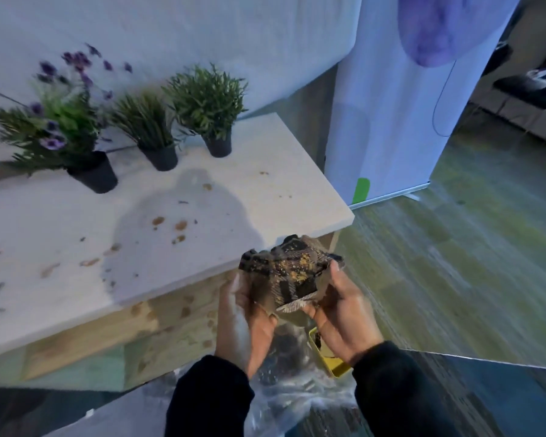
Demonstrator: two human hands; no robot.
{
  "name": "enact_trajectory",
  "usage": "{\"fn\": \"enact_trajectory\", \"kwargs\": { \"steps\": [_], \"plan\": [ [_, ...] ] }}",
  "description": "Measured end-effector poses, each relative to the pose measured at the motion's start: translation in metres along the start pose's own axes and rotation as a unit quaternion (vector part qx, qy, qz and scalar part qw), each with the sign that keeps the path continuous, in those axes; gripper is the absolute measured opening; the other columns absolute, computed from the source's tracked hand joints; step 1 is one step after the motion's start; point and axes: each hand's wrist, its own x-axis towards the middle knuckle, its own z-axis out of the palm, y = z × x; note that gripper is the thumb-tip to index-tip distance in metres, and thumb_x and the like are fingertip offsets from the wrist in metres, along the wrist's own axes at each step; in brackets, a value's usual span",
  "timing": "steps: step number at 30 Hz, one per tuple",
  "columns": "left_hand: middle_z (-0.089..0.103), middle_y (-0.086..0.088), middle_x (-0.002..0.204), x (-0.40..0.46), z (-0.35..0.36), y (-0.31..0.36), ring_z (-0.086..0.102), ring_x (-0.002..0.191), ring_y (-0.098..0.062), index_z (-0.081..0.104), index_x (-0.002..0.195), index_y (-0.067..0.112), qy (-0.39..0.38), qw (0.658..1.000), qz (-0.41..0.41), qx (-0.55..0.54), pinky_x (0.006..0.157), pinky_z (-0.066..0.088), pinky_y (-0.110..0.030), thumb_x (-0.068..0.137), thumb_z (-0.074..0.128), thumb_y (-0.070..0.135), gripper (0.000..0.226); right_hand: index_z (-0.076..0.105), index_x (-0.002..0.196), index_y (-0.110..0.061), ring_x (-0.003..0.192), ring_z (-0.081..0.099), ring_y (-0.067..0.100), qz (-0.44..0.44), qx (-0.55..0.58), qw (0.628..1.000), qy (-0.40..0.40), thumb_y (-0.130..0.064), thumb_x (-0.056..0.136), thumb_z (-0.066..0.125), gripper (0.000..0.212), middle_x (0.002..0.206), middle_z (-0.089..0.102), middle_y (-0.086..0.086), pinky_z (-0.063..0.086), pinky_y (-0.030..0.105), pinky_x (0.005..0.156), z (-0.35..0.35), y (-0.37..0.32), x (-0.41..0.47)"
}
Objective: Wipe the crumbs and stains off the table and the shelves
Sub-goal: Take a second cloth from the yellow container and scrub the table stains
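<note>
A dark checked cloth [289, 272], bunched up and speckled with yellow crumbs, is held in front of the table's right corner. My left hand [246, 316] grips its left side and my right hand [341, 313] grips its right side. The pale table top [281, 171] carries several brown stains and crumbs [169, 223] across its middle and left. Below the top, the wooden shelf front [171, 316] also shows brown marks.
Three potted plants stand along the table's back: a purple-flowered one [60, 121], a grassy one [148, 127] and a bushy one [208, 105]. A clear plastic bag [284, 386] and a yellow container [331, 361] lie below my hands. A white banner [391, 105] stands to the right.
</note>
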Motion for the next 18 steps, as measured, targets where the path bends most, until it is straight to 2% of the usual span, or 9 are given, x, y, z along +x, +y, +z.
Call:
{"fn": "enact_trajectory", "kwargs": {
  "steps": [2, 3, 5, 7, 9, 11, 14, 16, 18],
  "plan": [
    [0.065, -0.003, 0.135, -0.013, 0.008, 0.014, 0.065, 0.117, -0.018, 0.049, 0.143, 0.019, 0.016, 0.999, -0.003, 0.036, 0.093, 0.039, -0.044, 0.101, 0.034, 0.057, 0.058, 0.061, 0.127, -0.006, 0.099, 0.065, 0.028, -0.011, -0.039, 0.999, 0.014, -0.038, 0.103, 0.047, 0.041, 0.117, 0.072, 0.018, 0.053, 0.039, 0.080, 0.014, 0.005, -0.009],
    [0.065, -0.001, 0.135, -0.016, 0.010, 0.023, 0.067, 0.116, -0.016, 0.045, 0.146, 0.023, 0.020, 0.999, -0.010, 0.041, 0.095, 0.038, -0.044, 0.099, 0.034, 0.062, 0.062, 0.063, 0.115, -0.004, 0.088, 0.065, 0.025, -0.019, -0.047, 0.999, 0.018, -0.035, 0.103, 0.048, 0.036, 0.101, 0.074, 0.014, 0.050, 0.039, 0.077, 0.024, 0.007, -0.013],
    [0.064, -0.009, 0.136, -0.020, 0.009, 0.035, 0.066, 0.119, -0.025, 0.041, 0.149, 0.025, 0.042, 0.998, -0.039, 0.033, 0.102, 0.042, -0.047, 0.093, 0.041, 0.068, 0.070, 0.057, 0.092, -0.006, 0.068, 0.059, 0.018, -0.038, -0.057, 0.997, 0.027, -0.033, 0.097, 0.053, 0.028, 0.076, 0.062, 0.006, 0.046, 0.038, 0.071, 0.041, 0.012, -0.020],
    [0.064, -0.017, 0.133, -0.021, 0.004, 0.046, 0.065, 0.119, -0.031, 0.042, 0.148, 0.021, 0.060, 0.996, -0.053, 0.025, 0.103, 0.045, -0.049, 0.092, 0.044, 0.066, 0.073, 0.056, 0.089, -0.006, 0.074, 0.058, 0.023, -0.039, -0.093, 0.995, 0.027, -0.039, 0.088, 0.058, 0.033, 0.076, 0.061, 0.007, 0.048, 0.044, 0.083, 0.058, 0.017, -0.025],
    [0.067, -0.020, 0.127, -0.019, -0.002, 0.057, 0.067, 0.114, -0.033, 0.047, 0.143, 0.016, 0.073, 0.996, -0.054, 0.014, 0.094, 0.052, -0.046, 0.096, 0.043, 0.058, 0.064, 0.063, 0.087, -0.007, 0.088, 0.063, 0.029, -0.039, -0.143, 0.989, 0.023, -0.042, 0.084, 0.062, 0.036, 0.081, 0.070, 0.009, 0.044, 0.053, 0.103, 0.070, 0.022, -0.026],
    [0.069, -0.021, 0.123, -0.020, -0.007, 0.068, 0.068, 0.113, -0.035, 0.051, 0.134, 0.015, 0.072, 0.996, -0.058, 0.004, 0.093, 0.052, -0.046, 0.098, 0.041, 0.054, 0.054, 0.070, 0.095, -0.010, 0.101, 0.066, 0.031, -0.048, -0.176, 0.982, 0.039, -0.053, 0.081, 0.073, 0.046, 0.095, 0.075, 0.011, 0.039, 0.056, 0.112, 0.081, 0.028, -0.024],
    [0.068, -0.021, 0.121, -0.016, -0.013, 0.081, 0.067, 0.112, -0.035, 0.055, 0.117, 0.018, 0.072, 0.995, -0.066, -0.001, 0.104, 0.046, -0.049, 0.099, 0.044, 0.049, 0.038, 0.063, 0.125, -0.009, 0.116, 0.064, 0.030, -0.061, -0.153, 0.984, 0.073, -0.076, 0.082, 0.060, 0.080, 0.118, 0.073, 0.013, 0.040, 0.054, 0.112, 0.088, 0.037, -0.020],
    [0.067, -0.023, 0.122, -0.011, -0.016, 0.085, 0.066, 0.113, -0.038, 0.056, 0.115, 0.015, 0.078, 0.994, -0.074, -0.025, 0.107, 0.044, -0.051, 0.100, 0.046, 0.046, 0.036, 0.064, 0.122, -0.009, 0.112, 0.064, 0.032, -0.058, -0.103, 0.990, 0.075, -0.071, 0.089, 0.044, 0.074, 0.112, 0.074, 0.013, 0.045, 0.050, 0.106, 0.093, 0.039, -0.025],
    [0.064, -0.026, 0.128, -0.005, -0.017, 0.087, 0.062, 0.119, -0.042, 0.054, 0.128, 0.011, 0.060, 0.992, -0.087, -0.065, 0.109, 0.042, -0.055, 0.099, 0.047, 0.048, 0.048, 0.067, 0.107, -0.009, 0.106, 0.062, 0.034, -0.060, -0.087, 0.991, 0.078, -0.055, 0.094, 0.045, 0.053, 0.096, 0.076, 0.008, 0.046, 0.046, 0.099, 0.089, 0.045, -0.028]
  ]
}}
